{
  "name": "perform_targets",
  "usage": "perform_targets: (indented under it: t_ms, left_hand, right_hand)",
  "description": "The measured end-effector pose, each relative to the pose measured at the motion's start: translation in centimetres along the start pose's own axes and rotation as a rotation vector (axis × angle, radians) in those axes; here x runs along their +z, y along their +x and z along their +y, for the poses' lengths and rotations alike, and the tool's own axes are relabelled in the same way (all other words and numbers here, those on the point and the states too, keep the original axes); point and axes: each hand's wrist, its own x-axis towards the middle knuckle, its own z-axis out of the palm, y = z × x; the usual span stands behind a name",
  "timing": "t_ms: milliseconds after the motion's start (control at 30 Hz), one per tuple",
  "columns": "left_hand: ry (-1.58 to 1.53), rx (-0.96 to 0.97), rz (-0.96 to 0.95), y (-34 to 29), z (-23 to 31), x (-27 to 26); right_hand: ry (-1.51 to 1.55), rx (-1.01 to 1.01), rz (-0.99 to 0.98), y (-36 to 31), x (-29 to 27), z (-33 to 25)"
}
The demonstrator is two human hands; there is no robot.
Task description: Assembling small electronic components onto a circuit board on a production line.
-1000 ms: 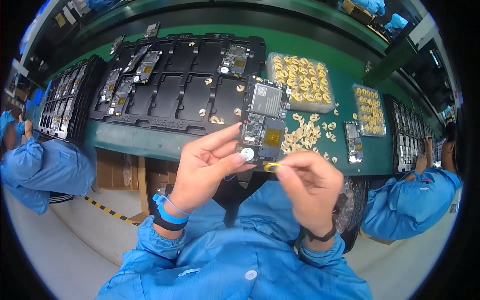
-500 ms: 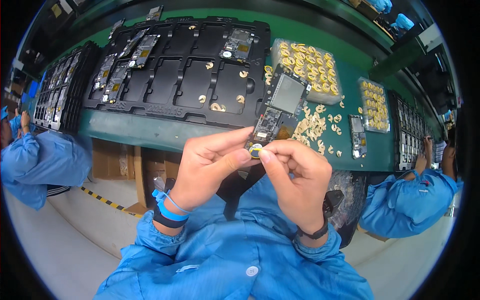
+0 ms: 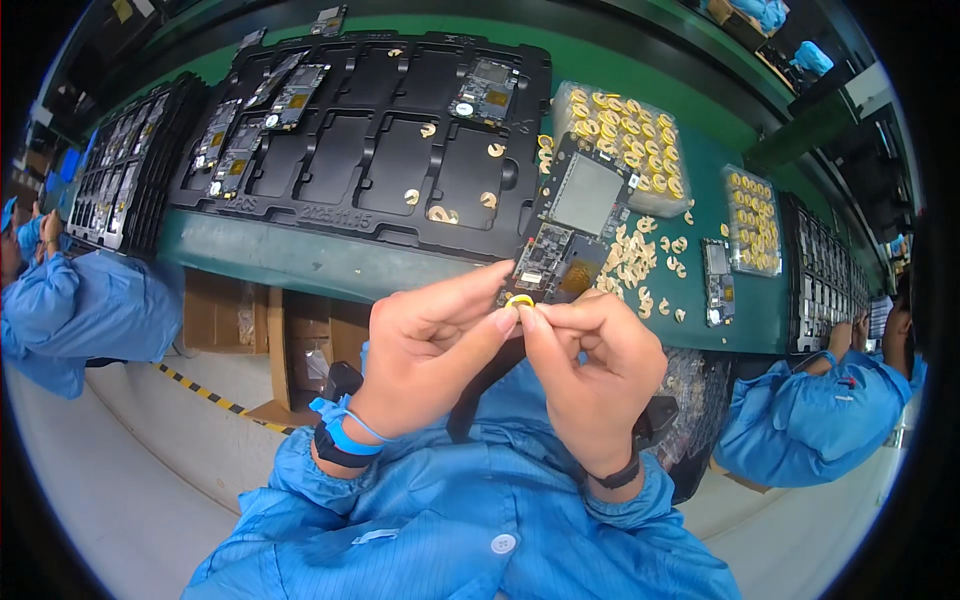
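A dark circuit board (image 3: 568, 262) with a pale grey screen slants away from me over the bench, its lower end between my hands. My left hand (image 3: 432, 335) grips that end, fingers along its left edge and thumb bent inward. A small round disc (image 3: 519, 300) with a yellow rim sits at the board's bottom end. My right hand (image 3: 602, 365) pinches at this disc with thumb and forefinger, and both thumb tips meet there. The thumbs cover the disc's lower part.
A black compartment tray (image 3: 335, 212) holding several boards lies at left. Clear boxes of yellow-rimmed discs (image 3: 640, 140) stand behind and right of my board. Loose cream C-shaped pieces (image 3: 630, 255) are scattered nearby. Another board (image 3: 717, 283) lies at right. Co-workers sit on both sides.
My thumbs have come together over the disc, whose pale and dark face showed before; now mainly its yellow rim shows. The whole view has shifted slightly.
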Motion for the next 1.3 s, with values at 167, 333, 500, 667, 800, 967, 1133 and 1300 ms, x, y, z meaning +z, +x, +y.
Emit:
perform_targets:
  t_ms: [167,333,500,667,800,967,1133,1300]
  left_hand:
    - [0.013,0.051,0.004,-0.2,-0.4,0.0]
    - [-0.09,0.021,-0.004,0.3,-0.3,0.5]
    - [-0.173,-0.018,0.044,0.3,-1.0,0.6]
    - [-0.287,-0.203,0.141,1.4,-1.5,0.5]
    - [-0.283,-0.219,0.195,1.9,-0.6,0.8]
    - [-0.249,-0.232,0.175,2.1,-0.5,1.4]
    - [-0.24,-0.212,0.194,2.1,-0.4,2.0]
    - [-0.239,-0.184,0.219,2.0,-0.5,2.3]
  right_hand:
    - [-0.02,0.098,-0.012,0.4,-0.3,-0.9]
    - [-0.198,-0.227,-0.067,0.3,-0.5,-0.1]
    - [-0.178,-0.179,-0.132,0.7,-1.0,-0.2]
    - [-0.25,-0.118,-0.215,1.1,-1.7,-0.5]
    - [-0.044,-0.031,0.021,0.3,-3.7,-0.7]
    - [-0.036,0.015,0.006,0.9,-4.5,0.6]
    - [0.026,0.048,-0.029,1.0,-4.1,0.9]
    - [0.0,0.007,-0.041,0.9,-4.0,1.5]
